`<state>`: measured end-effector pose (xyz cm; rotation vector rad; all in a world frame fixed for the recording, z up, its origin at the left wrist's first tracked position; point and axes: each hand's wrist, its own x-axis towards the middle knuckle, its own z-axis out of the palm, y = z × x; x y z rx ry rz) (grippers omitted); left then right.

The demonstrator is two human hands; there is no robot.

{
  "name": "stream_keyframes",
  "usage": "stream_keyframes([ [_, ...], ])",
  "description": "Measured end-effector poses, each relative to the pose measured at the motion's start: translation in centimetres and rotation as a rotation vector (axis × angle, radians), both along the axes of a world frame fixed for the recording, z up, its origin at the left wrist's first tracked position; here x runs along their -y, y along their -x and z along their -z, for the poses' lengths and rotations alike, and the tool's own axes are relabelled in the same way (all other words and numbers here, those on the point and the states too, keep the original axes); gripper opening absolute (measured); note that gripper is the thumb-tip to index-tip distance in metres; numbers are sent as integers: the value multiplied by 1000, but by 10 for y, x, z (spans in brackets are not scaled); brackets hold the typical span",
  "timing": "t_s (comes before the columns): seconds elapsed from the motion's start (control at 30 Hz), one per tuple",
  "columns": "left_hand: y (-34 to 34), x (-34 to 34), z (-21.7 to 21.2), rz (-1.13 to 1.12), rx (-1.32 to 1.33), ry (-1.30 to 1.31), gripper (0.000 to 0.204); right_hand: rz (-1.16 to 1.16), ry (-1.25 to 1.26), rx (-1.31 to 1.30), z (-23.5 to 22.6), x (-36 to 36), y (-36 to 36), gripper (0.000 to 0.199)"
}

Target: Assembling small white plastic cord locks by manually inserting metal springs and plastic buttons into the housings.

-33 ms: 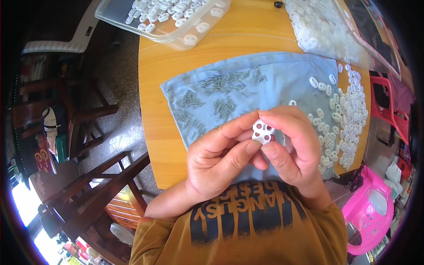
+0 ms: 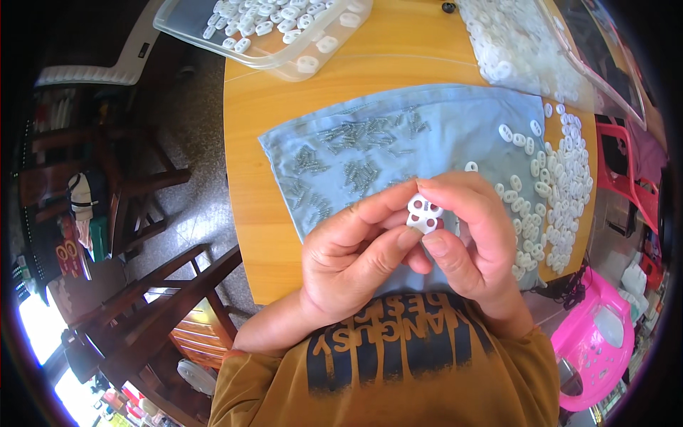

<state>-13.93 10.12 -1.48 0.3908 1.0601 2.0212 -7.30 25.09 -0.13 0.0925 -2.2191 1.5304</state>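
My left hand (image 2: pixel 352 260) and my right hand (image 2: pixel 477 238) meet above the near edge of a round wooden table (image 2: pixel 256 156). Together their fingertips pinch a small white plastic piece with round holes (image 2: pixel 424 213). Under the hands a light blue cloth (image 2: pixel 434 128) is spread out. Several small grey metal parts (image 2: pixel 352 167) lie scattered on its left half. A loose heap of the same white plastic pieces (image 2: pixel 558 188) covers the cloth's right edge, just right of my right hand.
A clear plastic tray (image 2: pixel 281 39) of white pieces sits at the table's far left edge. A clear bag (image 2: pixel 516 53) of more pieces lies at the far right. Dark wooden chairs (image 2: pixel 142 213) stand on the left, and a pink plastic stool (image 2: pixel 605 334) on the right.
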Motion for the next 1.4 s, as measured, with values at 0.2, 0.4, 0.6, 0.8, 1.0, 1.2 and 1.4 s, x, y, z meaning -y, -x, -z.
stream_keyframes([
  [0.2,-5,0,4,-20,-23,-69,40,14,-66,-83,9,2,0,28],
  [0.4,-5,0,7,-31,-68,-81,37,37,13,-31,8,6,-3,30],
  [0.6,-12,-2,2,-120,-66,5,40,27,-20,-102,10,7,0,33],
  [0.8,-9,0,5,-46,-36,-84,39,3,120,-74,13,7,-3,33],
  [1.0,-10,-1,9,-63,-124,-68,39,-6,99,-104,16,6,-3,31],
  [1.2,-11,-1,8,-51,-45,-123,40,-6,91,-114,18,6,-2,28],
  [1.4,-13,0,7,-72,-35,-121,36,-4,144,-54,13,10,-5,24],
])
